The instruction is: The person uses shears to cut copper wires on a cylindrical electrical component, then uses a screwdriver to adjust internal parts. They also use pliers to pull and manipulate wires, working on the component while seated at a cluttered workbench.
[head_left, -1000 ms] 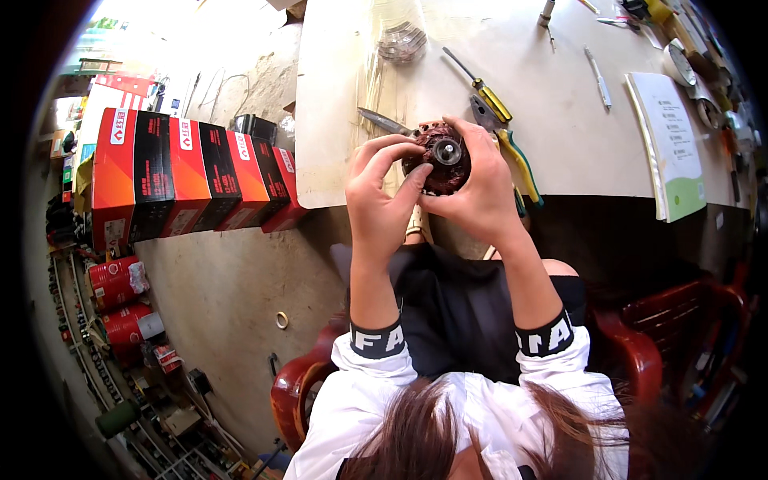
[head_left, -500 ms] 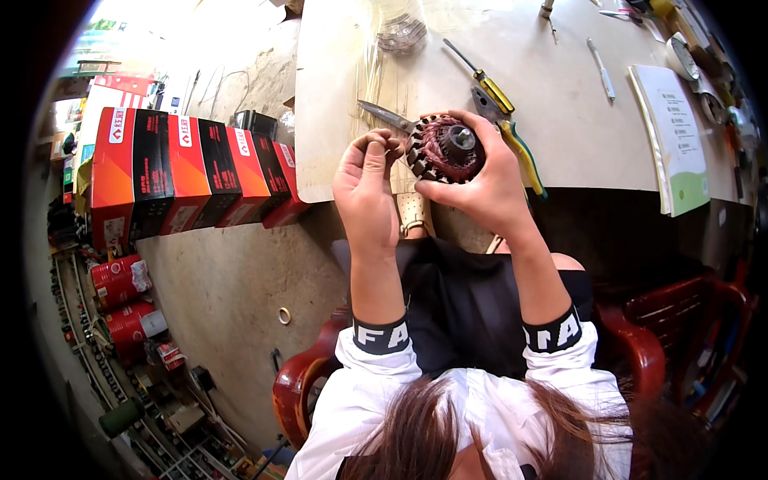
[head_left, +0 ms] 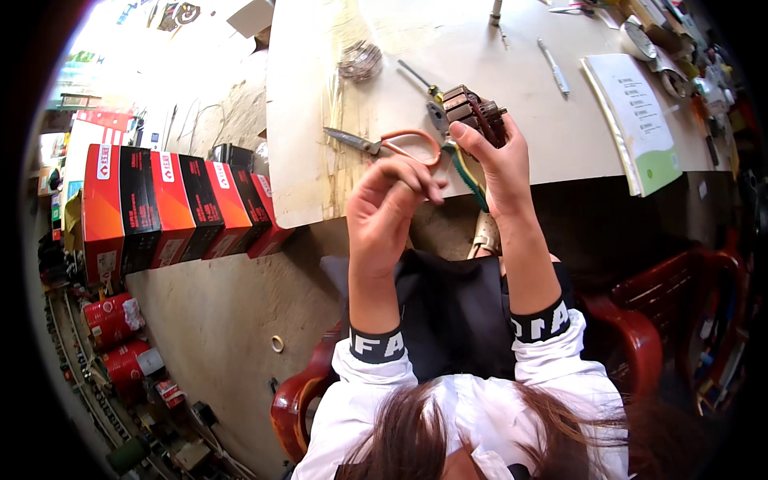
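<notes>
Above the table edge, the right hand (head_left: 500, 164) grips a dark, ridged motor core (head_left: 478, 114), fingers wrapped around its lower side. Left of that grip and slightly lower, the left hand (head_left: 392, 200) is pinched closed; whether a fine wire runs between its fingertips I cannot tell. Just beyond the left hand lie orange-handled scissors (head_left: 396, 144) on the table (head_left: 512, 48). The core looks heavy for a one-handed hold, so it could slip and fall onto the lap, and any thin strand could snap if tugged. Far left of both hands, red-and-black boxes (head_left: 172, 208) stand closed, contents hidden.
</notes>
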Action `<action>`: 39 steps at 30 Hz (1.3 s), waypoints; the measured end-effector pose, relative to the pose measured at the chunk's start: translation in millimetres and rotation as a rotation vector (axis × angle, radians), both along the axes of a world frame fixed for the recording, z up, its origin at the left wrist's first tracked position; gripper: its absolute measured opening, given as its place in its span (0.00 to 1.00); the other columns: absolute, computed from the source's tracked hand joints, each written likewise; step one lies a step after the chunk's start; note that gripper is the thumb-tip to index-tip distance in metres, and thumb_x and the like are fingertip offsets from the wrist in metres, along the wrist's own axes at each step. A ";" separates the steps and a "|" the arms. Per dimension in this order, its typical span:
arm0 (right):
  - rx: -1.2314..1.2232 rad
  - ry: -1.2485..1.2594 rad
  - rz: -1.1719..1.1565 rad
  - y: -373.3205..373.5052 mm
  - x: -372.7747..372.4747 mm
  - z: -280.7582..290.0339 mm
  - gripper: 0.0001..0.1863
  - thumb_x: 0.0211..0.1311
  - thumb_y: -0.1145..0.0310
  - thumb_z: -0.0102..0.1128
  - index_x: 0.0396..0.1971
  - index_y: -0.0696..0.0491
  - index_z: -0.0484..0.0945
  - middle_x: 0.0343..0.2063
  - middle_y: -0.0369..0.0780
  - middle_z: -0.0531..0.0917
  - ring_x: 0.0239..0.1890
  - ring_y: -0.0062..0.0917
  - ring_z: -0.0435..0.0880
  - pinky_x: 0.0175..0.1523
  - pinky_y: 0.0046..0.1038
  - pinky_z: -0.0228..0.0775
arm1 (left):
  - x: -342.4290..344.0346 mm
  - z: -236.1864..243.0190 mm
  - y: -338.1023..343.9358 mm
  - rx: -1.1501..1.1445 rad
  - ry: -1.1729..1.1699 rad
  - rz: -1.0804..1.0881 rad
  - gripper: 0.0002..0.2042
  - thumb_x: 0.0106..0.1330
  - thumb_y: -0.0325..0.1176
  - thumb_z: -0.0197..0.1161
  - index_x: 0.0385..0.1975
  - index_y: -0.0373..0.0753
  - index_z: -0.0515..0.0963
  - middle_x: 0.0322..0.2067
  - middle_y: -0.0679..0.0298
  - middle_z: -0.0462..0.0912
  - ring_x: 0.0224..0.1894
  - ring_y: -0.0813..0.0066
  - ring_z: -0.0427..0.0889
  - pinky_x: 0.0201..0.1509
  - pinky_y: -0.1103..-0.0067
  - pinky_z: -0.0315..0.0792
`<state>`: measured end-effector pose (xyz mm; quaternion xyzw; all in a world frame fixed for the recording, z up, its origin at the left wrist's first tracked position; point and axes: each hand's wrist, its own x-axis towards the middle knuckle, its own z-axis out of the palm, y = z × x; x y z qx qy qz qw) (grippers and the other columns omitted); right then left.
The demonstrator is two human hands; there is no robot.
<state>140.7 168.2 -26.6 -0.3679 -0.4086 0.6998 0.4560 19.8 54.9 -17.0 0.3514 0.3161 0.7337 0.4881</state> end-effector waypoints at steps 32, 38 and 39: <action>-0.277 0.024 0.914 -32.6 -19.7 10.9 0.15 0.65 0.65 0.64 0.42 0.60 0.76 0.34 0.37 0.85 0.37 0.17 0.85 0.39 0.18 0.80 | -14.6 3.2 -14.0 -0.186 -0.453 0.553 0.38 0.66 0.65 0.52 0.64 0.38 0.64 0.58 0.48 0.74 0.57 0.48 0.76 0.62 0.57 0.73; -0.264 0.264 0.986 -39.1 -22.9 10.4 0.09 0.69 0.68 0.59 0.37 0.59 0.79 0.29 0.36 0.85 0.31 0.15 0.84 0.35 0.16 0.77 | -12.3 -0.5 -16.8 -0.192 -0.246 0.454 0.43 0.66 0.70 0.44 0.66 0.35 0.62 0.59 0.44 0.71 0.58 0.46 0.74 0.66 0.59 0.68; -0.255 0.290 0.981 -37.6 -22.3 8.3 0.09 0.69 0.68 0.59 0.36 0.59 0.79 0.29 0.36 0.85 0.30 0.15 0.84 0.35 0.16 0.76 | -9.7 -0.3 -14.5 -0.165 -0.247 0.450 0.43 0.66 0.69 0.44 0.66 0.34 0.62 0.59 0.44 0.71 0.58 0.46 0.75 0.66 0.59 0.68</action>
